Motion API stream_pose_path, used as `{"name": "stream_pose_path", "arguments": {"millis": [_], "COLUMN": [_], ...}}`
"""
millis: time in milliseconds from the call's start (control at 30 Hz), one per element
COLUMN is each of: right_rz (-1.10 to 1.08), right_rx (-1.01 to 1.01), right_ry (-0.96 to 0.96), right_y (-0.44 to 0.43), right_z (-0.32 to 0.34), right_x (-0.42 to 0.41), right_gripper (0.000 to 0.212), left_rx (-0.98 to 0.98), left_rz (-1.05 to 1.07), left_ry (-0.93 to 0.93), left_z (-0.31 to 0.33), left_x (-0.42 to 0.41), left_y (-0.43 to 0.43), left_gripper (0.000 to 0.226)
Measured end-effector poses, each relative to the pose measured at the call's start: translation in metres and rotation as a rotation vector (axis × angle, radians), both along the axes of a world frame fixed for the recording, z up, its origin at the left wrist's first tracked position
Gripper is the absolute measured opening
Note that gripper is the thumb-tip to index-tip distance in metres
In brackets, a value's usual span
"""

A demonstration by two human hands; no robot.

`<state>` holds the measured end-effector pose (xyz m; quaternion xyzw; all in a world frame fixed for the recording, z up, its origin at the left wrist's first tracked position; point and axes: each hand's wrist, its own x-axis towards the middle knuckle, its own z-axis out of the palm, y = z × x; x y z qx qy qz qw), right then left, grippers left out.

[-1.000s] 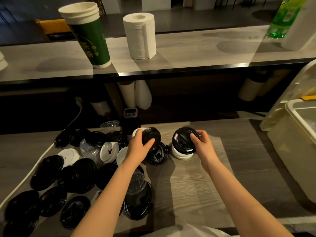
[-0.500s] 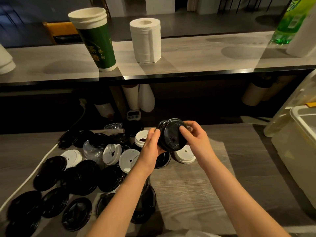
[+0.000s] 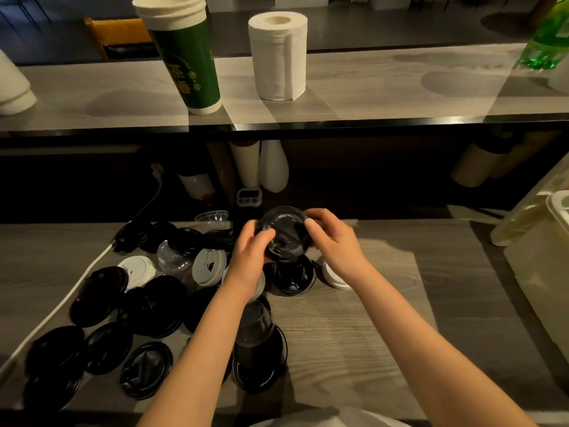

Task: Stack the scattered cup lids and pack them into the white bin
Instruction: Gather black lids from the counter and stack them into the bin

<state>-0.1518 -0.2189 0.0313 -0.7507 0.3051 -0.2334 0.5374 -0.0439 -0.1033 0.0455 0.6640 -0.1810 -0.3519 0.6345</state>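
Gently now: square the held lid up before pressing

Nearest, on the wood-grain table (image 3: pixel 354 334), flat glossy black lids (image 3: pixel 144 369) lie overlapping at the left. They look thin and springy, and a clear dome lid (image 3: pixel 255 322) rests on one of them. Above the heap, the left hand (image 3: pixel 251 251) and right hand (image 3: pixel 335 245) both curl their fingers round the rim of the held black lid (image 3: pixel 284 232). It is clear of the table and tilted toward the camera; blur hides whether a second lid is nested in it.

To stack well, I judge the rims should first be lined up all round and the sip-hole bumps matched. Then the thumbs can press lightly, since thin plastic probably buckles or jams if forced askew. Sorting by kind should help: the white lids (image 3: pixel 209 266) with raised rims, just beside the hands, and the domes will likely not nest with the flat black ones.

The white bin (image 3: pixel 538 272) stands well apart at the right edge, smooth-walled, its inside barely showing. Farther off, a green paper cup (image 3: pixel 187 63) and a soft paper roll (image 3: pixel 278 57) stand on the upper counter (image 3: pixel 369 87).
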Motion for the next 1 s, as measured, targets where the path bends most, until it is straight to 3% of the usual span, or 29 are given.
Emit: {"name": "stream_pose_path", "arguments": {"millis": [67,133,233,267,333,400,567,633,767,867,1000], "right_rz": [0.005,0.027,0.272,0.365,0.487,0.518,0.435,0.35,0.024,-0.098,-0.183], "right_rx": [-0.092,-0.313,-0.577,-0.631,-0.671,-0.673,-0.471,-0.306,0.09,0.353,0.406], "right_ry": [0.129,0.309,0.578,0.668,0.803,0.867,0.73,0.602,0.287,0.095,-0.085], "right_y": [0.0,0.002,0.015,0.019,0.025,0.027,0.02,0.014,0.005,-0.004,-0.018], "right_z": [-0.019,-0.043,-0.071,-0.079,-0.092,-0.102,-0.101,-0.093,-0.064,-0.036,-0.004], "right_x": [0.004,0.005,0.009,0.012,0.016,0.017,0.012,0.007,-0.008,-0.02,-0.04], "right_gripper": [0.032,0.037,0.064,0.074,0.083,0.084,0.087,0.068,0.017,0.023,0.032], "left_rx": [0.023,0.058,0.094,0.091,0.113,0.131,0.123,0.112,0.082,0.055,0.014], "left_rz": [0.154,0.25,0.301,0.301,0.276,0.256,0.23,0.216,0.182,0.155,0.106], "left_ry": [-0.007,-0.042,-0.016,0.002,0.005,-0.027,-0.024,-0.005,-0.004,-0.024,-0.052], "left_z": [-0.004,-0.018,-0.036,-0.037,-0.032,-0.025,-0.024,-0.025,-0.024,-0.019,-0.011], "left_x": [0.014,0.03,0.042,0.042,0.037,0.031,0.026,0.025,0.023,0.016,-0.003], "left_y": [0.006,0.013,0.022,0.023,0.024,0.023,0.018,0.016,0.01,0.004,-0.01], "left_gripper": [0.038,0.026,0.053,0.052,0.026,0.026,0.039,0.027,0.033,0.01,0.021]}}
